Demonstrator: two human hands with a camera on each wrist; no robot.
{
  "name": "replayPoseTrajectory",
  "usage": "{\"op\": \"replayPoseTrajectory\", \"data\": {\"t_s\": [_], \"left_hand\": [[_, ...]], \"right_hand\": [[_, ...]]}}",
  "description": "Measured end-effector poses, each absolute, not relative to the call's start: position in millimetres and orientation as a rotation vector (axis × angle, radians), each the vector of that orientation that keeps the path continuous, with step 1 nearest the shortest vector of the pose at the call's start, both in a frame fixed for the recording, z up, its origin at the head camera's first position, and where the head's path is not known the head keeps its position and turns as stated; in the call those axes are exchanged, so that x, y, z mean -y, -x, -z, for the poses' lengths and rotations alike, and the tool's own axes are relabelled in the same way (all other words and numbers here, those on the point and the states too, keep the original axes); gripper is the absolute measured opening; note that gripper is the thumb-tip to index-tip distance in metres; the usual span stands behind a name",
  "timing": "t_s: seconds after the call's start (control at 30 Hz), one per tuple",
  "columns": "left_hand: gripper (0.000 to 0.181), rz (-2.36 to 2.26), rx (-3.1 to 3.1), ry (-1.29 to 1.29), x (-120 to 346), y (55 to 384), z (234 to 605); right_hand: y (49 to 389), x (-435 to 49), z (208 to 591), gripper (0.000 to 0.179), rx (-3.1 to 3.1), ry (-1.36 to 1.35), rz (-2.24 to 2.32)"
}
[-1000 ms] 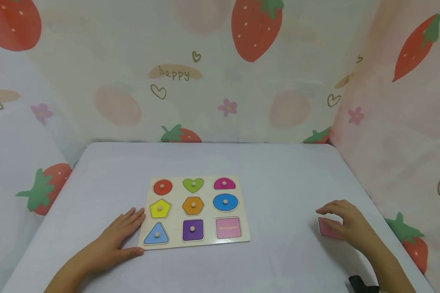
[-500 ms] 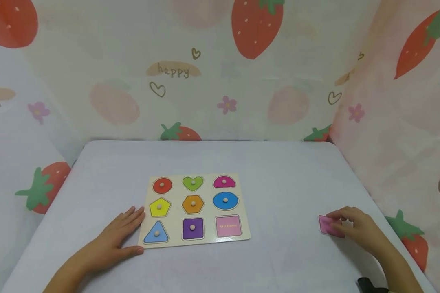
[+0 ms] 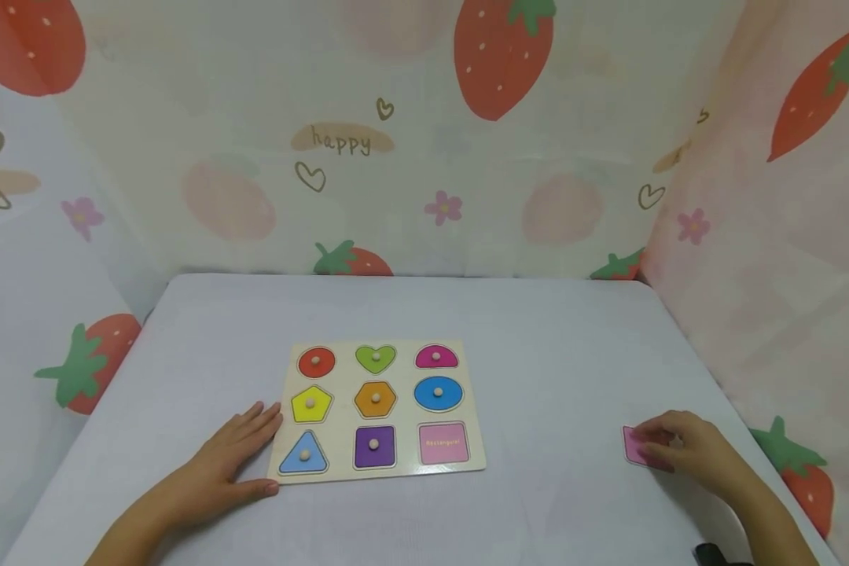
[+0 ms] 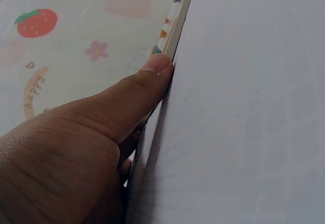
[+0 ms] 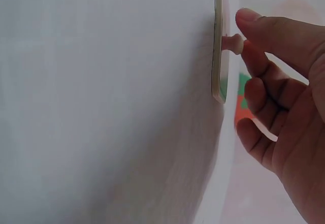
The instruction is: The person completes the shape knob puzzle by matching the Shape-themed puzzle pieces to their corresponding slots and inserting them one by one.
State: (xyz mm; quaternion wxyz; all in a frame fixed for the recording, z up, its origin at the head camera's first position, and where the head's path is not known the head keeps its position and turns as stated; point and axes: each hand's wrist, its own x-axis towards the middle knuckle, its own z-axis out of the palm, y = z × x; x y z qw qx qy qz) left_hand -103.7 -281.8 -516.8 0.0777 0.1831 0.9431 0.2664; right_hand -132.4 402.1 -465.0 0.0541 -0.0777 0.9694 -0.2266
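A pale wooden shape puzzle board [image 3: 339, 424] lies left of centre on the table in the head view. Knobbed pieces fill most of it; the lower right recess [image 3: 443, 442] is pink and printed with a word. My left hand [image 3: 215, 472] rests flat against the board's left edge, its thumb [image 4: 157, 64] touching the near left corner. On the right, a pink rectangular puzzle piece [image 3: 635, 446] lies on or very near the table. My right hand [image 3: 693, 452] pinches its small wooden knob [image 5: 232, 43] between thumb and index finger, with the other fingers curled loosely.
The table [image 3: 538, 346] is covered in white. Cloth with strawberries [image 3: 505, 63] hangs at the back and on both sides. A black object [image 3: 711, 554] shows below my right wrist.
My right hand has come from above the pink piece to its knob, and thumb and index finger have drawn closer together. My left hand stays at the board; the head view shifts slightly.
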Motion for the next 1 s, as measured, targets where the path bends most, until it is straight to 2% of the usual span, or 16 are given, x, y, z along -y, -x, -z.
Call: {"op": "replayPoseTrajectory", "data": {"t_s": [0.6,1.0], "left_hand": [[0.100,-0.794,-2.837,-0.571,282,101,514],[0.100,-0.766,-2.857,-0.594,282,101,517]], "right_hand": [[129,-408,467,0.016,-2.983,0.206,0.630],[135,-388,453,0.012,-3.008,0.242,0.667]]}}
